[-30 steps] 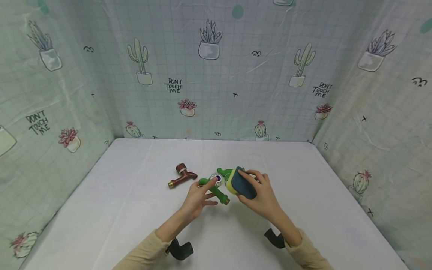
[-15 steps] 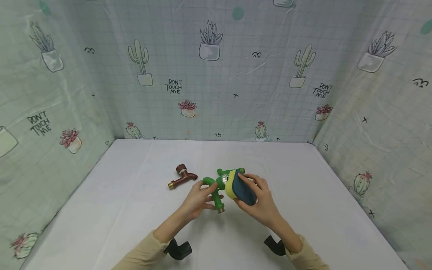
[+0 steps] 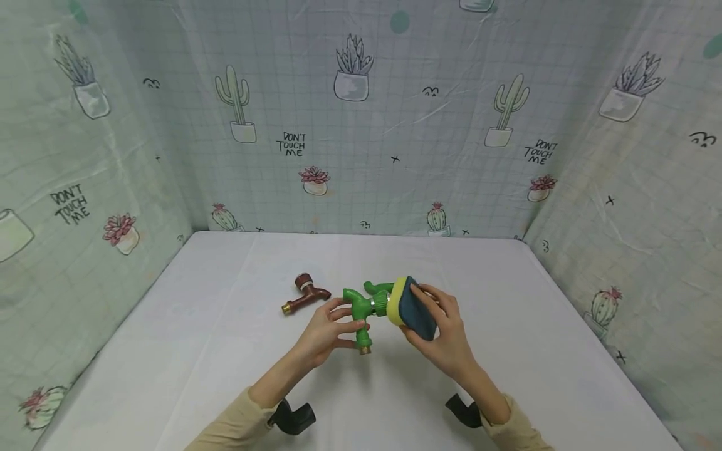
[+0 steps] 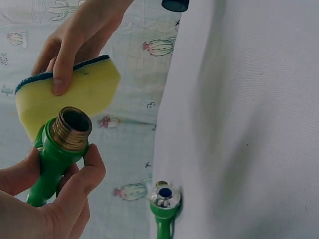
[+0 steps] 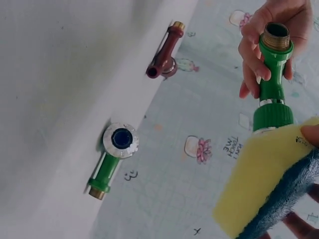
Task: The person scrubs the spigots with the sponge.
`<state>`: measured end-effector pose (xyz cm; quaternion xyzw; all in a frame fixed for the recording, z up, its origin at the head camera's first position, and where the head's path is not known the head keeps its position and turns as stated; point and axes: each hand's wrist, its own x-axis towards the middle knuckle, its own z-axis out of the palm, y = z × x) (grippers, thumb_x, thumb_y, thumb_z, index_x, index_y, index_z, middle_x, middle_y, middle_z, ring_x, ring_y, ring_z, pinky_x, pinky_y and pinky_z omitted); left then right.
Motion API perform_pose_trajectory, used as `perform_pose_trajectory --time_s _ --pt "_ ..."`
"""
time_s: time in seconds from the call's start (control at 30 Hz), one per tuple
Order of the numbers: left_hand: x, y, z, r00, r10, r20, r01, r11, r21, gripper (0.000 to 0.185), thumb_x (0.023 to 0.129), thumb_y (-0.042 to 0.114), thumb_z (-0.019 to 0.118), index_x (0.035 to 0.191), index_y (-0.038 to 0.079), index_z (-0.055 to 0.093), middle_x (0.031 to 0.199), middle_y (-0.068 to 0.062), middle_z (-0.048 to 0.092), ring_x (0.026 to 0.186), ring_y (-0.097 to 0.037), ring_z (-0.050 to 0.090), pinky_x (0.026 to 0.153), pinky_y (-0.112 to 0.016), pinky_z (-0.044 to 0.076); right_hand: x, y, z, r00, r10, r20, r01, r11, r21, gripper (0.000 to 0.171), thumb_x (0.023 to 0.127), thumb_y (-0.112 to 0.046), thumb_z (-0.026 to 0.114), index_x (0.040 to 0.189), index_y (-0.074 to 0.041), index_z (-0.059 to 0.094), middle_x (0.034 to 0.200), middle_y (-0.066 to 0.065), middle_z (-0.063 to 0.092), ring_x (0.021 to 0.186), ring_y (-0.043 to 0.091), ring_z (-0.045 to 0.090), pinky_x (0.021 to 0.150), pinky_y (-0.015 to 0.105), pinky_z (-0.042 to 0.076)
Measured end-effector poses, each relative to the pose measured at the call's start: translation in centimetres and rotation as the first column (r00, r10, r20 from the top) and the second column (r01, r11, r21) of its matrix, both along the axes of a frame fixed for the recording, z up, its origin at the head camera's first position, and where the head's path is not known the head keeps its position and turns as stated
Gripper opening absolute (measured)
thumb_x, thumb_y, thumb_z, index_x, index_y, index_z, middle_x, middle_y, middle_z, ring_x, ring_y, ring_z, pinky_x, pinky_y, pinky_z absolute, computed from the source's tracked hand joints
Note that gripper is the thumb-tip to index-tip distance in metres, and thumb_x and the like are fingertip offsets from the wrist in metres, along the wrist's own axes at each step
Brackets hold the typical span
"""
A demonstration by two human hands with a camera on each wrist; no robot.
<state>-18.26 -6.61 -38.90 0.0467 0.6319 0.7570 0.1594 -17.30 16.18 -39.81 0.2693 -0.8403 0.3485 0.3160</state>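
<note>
Pressing spongy yellow pad against glossy green tap.

The backdrop cloth reads "DON'T TOUCH ME" repeatedly.

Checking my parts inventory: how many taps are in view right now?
3: a green tap held in the left hand, a second green tap on the table, and a brown tap lying farther left.
</note>
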Motion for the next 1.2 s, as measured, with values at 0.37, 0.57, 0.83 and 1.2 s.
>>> perform_pose_trajectory --time_s 0.37,0.57,0.83,1.2 --pt "-0.1 0.6 0.0 0.997 0.053 -0.052 -0.056 0.997 -0.051 0.047 0.081 0.001 0.061 0.124 -0.002 0.043 0.116 -0.024 0.051 0.081 -0.018 0.066 0.067 -0.041 0.055 -0.3 0.1 0.2 0.977 0.043 -0.210 0.026 0.948 0.316 0.075 0.058 -0.013 0.082 0.125 -0.020 0.051 0.130 0.012 0.044 0.111 0.030 0.036 0.081 0.045 0.047" --pt "-0.2 0.7 0.1 0.992 -0.019 -0.128 0.003 0.992 -0.124 0.048 0.080 0.005 0.064 0.124 -0.002 0.046 0.119 -0.025 0.049 0.083 -0.017 0.064 0.064 -0.040 0.055 -0.2 0.1 0.6 0.979 0.083 -0.186 -0.008 0.929 0.370 0.072 0.060 -0.017 0.081 0.126 -0.021 0.051 0.129 0.010 0.045 0.110 0.028 0.037 0.080 0.044 0.048" --pt "0.0 0.2 0.2 0.959 -0.267 -0.095 0.251 0.956 -0.150 0.056 0.084 0.012 0.061 0.134 0.003 0.036 0.108 -0.031 0.057 0.087 -0.024 0.066 0.068 -0.036 0.055 -0.5 0.2 1.6 0.992 0.083 -0.094 -0.047 0.942 0.332 0.072 0.065 -0.015 0.077 0.130 -0.019 0.046 0.132 0.011 0.042 0.105 0.023 0.037 0.076 0.040 0.049" --pt "-0.4 -0.2 0.1 0.911 -0.410 0.043 0.404 0.909 0.104 0.055 0.088 0.002 0.052 0.137 0.012 0.028 0.102 -0.015 0.065 0.088 -0.022 0.066 0.080 -0.048 0.050 -0.7 0.3 1.3 0.990 0.041 -0.137 -0.005 0.968 0.253 0.072 0.064 -0.015 0.076 0.130 -0.019 0.046 0.133 0.011 0.041 0.107 0.024 0.035 0.076 0.042 0.049"
